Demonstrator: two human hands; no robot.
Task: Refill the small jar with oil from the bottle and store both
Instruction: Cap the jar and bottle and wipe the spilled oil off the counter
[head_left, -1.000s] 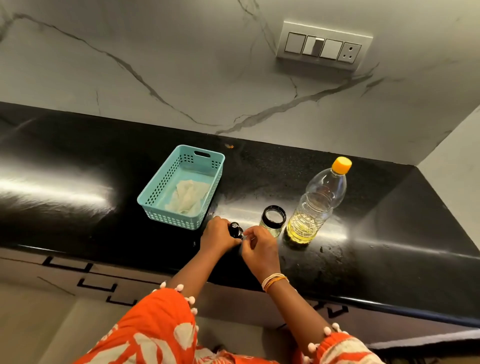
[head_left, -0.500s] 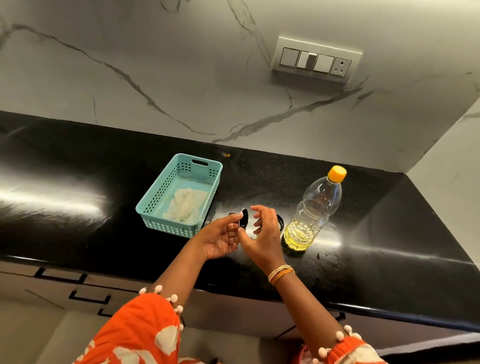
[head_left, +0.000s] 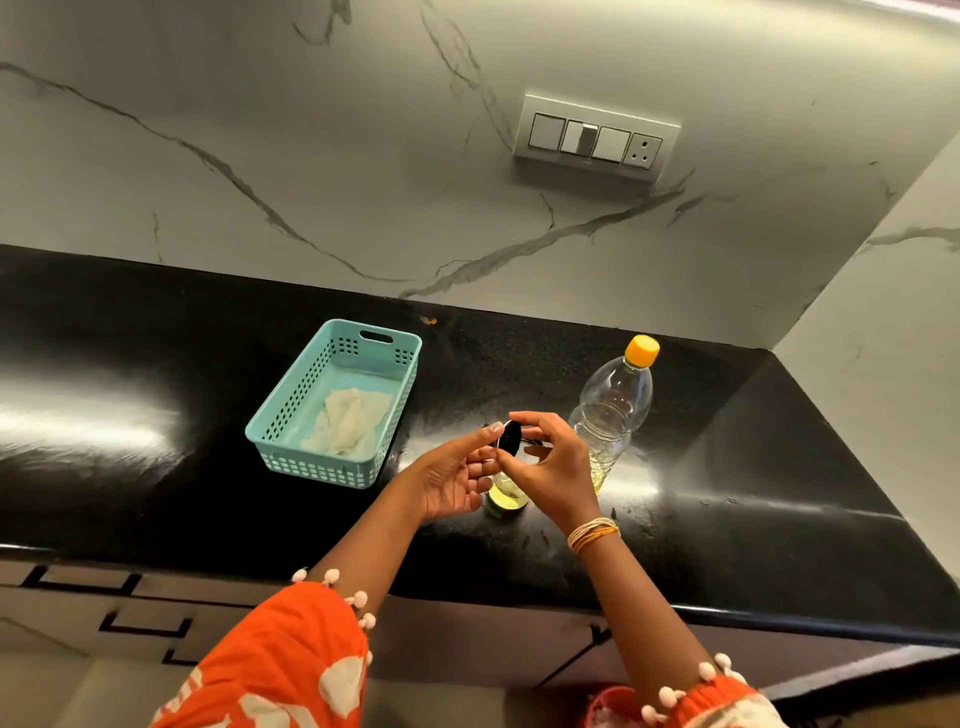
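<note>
We see orange sleeves (head_left: 280, 660) with white blotches, edged at the cuffs with pale pompoms (head_left: 330, 576); thin cream and orange bangles (head_left: 592, 534) ring our right wrist.

Teal basket (head_left: 291, 447) holding a crumpled cloth (head_left: 349, 422) on black counter (head_left: 156, 322); switch panel (head_left: 595, 137) on marble wall
</note>
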